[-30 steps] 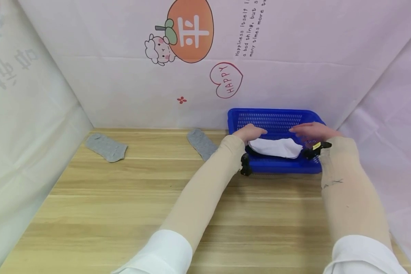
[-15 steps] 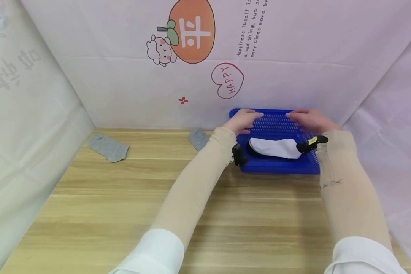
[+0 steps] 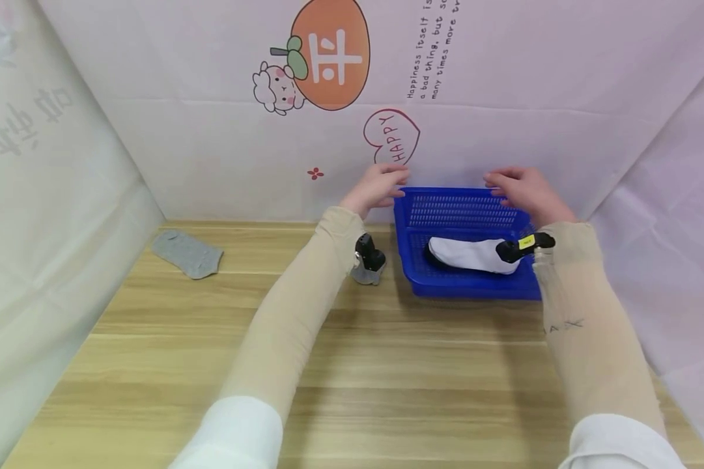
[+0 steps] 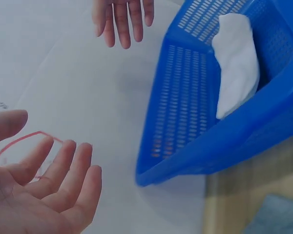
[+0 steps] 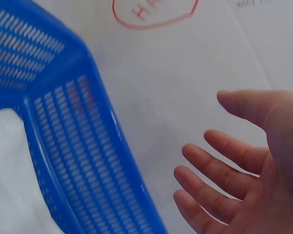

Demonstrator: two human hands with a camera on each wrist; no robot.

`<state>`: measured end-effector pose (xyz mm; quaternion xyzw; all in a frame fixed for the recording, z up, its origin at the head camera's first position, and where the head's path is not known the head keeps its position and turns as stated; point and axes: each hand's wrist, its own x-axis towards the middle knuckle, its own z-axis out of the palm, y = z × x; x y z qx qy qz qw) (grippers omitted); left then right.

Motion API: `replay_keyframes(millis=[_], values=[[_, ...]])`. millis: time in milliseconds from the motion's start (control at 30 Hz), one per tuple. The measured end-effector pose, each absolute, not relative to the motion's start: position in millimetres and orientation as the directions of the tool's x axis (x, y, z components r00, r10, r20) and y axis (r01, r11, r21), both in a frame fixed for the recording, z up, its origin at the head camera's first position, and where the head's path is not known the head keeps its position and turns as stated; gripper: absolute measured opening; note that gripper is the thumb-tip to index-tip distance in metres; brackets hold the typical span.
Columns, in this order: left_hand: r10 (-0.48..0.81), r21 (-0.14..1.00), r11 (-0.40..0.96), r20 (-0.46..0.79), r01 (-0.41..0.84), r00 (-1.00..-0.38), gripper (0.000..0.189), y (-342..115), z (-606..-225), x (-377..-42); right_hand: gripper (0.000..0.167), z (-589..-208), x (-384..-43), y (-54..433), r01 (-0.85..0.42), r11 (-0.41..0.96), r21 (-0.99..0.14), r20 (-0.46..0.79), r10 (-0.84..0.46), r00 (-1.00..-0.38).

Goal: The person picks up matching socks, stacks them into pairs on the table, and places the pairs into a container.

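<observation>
My left hand point(image 3: 377, 187) hovers beside the upper left corner of a blue plastic basket point(image 3: 407, 260), fingers relaxed and holding nothing. Above the basket's back right part is my right hand point(image 3: 527, 189), also holding nothing, its fingers loosely spread in the right wrist view. A white sock point(image 3: 465, 253) lies in the basket with something black showing under its edge. One grey sock point(image 3: 366, 272) rests on the table left of the basket, mostly covered by my left wrist and its camera. Another grey sock point(image 3: 187, 253) lies flat farther left.
The wooden table point(image 3: 352, 404) meets a white printed cloth wall point(image 3: 211, 150) just behind the basket. More white cloth hangs at the left point(image 3: 53, 247) and right point(image 3: 680, 260) sides. A black camera point(image 3: 524, 246) is strapped to my right wrist.
My hands have risen out of the basket and drawn apart. The left went up and left, over the nearer grey sock; the right rose slightly toward the back. The white sock stayed inside.
</observation>
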<state>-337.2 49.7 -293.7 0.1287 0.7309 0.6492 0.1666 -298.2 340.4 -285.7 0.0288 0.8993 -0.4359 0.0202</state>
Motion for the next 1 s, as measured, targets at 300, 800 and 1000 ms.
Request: replay_keyframes(millis=[300, 800, 1000], values=[[0.384, 0.985, 0.159, -0.004, 0.062, -0.923, 0.046, 16, -277, -335, 0.072, -279, -295, 314, 0.036, 0.584, -0.811, 0.002, 0.064, -0.998], [0.269, 0.963, 0.212, 0.106, 0.167, -0.957, 0.056, -39, -266, -334, 0.072, -282, -277, 272, -0.039, 0.573, -0.818, 0.032, -0.023, -0.999], [0.268, 0.940, 0.282, 0.116, 0.193, -0.956, 0.072, -50, -271, -334, 0.081, -289, -270, 253, -0.070, 0.604, -0.794, 0.036, -0.069, -0.997]])
